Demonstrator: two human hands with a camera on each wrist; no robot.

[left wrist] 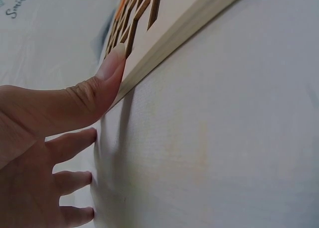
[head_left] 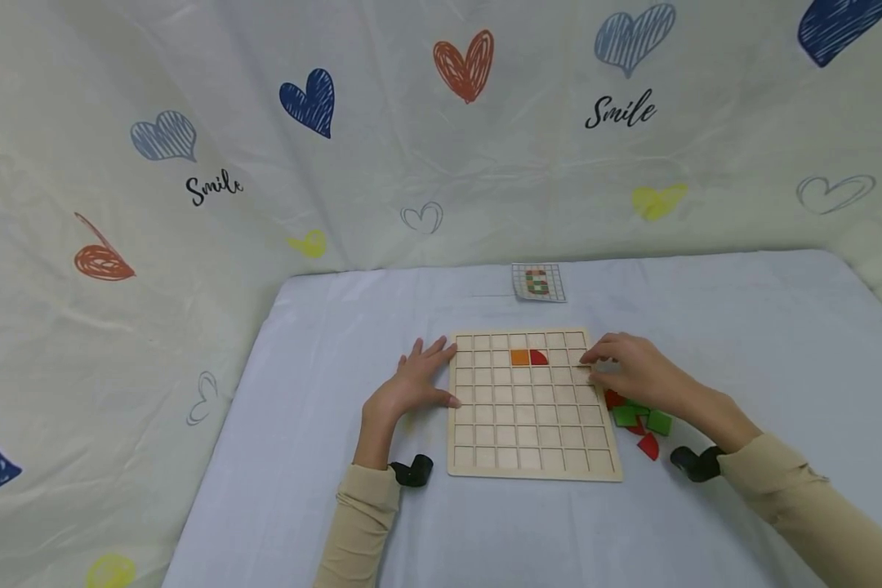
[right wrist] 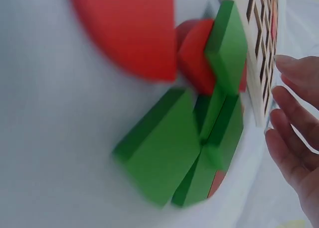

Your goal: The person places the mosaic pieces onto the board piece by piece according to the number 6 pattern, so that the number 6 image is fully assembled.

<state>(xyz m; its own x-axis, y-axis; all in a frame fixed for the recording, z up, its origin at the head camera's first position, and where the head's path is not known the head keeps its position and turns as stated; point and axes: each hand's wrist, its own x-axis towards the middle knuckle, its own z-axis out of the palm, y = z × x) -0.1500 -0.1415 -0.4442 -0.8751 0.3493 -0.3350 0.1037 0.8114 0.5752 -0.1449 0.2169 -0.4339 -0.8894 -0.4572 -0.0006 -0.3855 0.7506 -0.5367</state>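
A pale wooden grid board (head_left: 532, 404) lies flat on the table. In its upper rows sit an orange square tile (head_left: 519, 357) and, right beside it, a red quarter-circle tile (head_left: 539, 357). My left hand (head_left: 412, 385) is at the board's left edge with fingers spread. Its thumb (left wrist: 107, 71) rests on the wooden rim. Over the board's right edge hovers my right hand (head_left: 641, 371), fingers slightly bent and nothing seen between them in the right wrist view. Below that hand lies a loose heap of green square tiles (right wrist: 164, 148) and red quarter-circle tiles (right wrist: 132, 31).
A small printed card (head_left: 538, 282) with a coloured grid pattern lies behind the board. White cloth covers the table (head_left: 338, 367), and a heart-printed curtain (head_left: 382, 163) hangs behind it. Black wrist cameras (head_left: 413, 471) sit at both cuffs.
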